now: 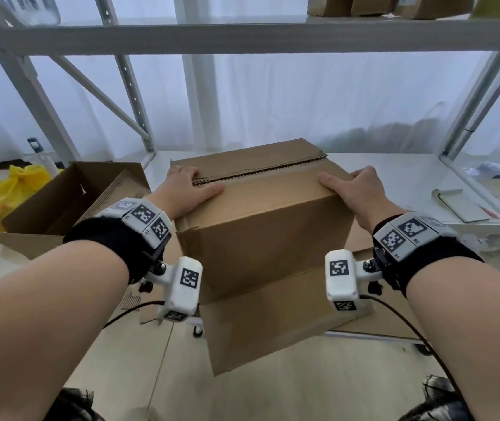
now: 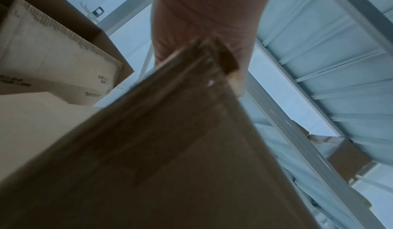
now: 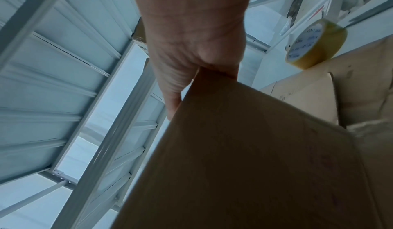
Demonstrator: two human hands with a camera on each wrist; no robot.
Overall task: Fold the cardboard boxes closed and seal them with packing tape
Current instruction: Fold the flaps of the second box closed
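A brown cardboard box (image 1: 261,238) stands in front of me on the low white shelf, its top flaps folded down and meeting at a jagged seam (image 1: 258,173). My left hand (image 1: 189,188) grips the box's top left edge, thumb lying on the near flap. My right hand (image 1: 353,188) grips the top right edge the same way. The left wrist view shows the palm (image 2: 202,22) against the box edge (image 2: 170,148). In the right wrist view the hand (image 3: 191,30) clasps the box corner (image 3: 255,148). A yellow tape roll (image 3: 314,44) stands on cardboard to the right.
An open empty box (image 1: 69,205) sits at the left, beside a yellow plastic bag (image 1: 2,196). Flat cardboard (image 1: 273,323) lies under the held box and overhangs the shelf. A notebook (image 1: 461,205) lies at the right. Grey rack posts (image 1: 133,95) and an upper shelf (image 1: 242,34) surround the space.
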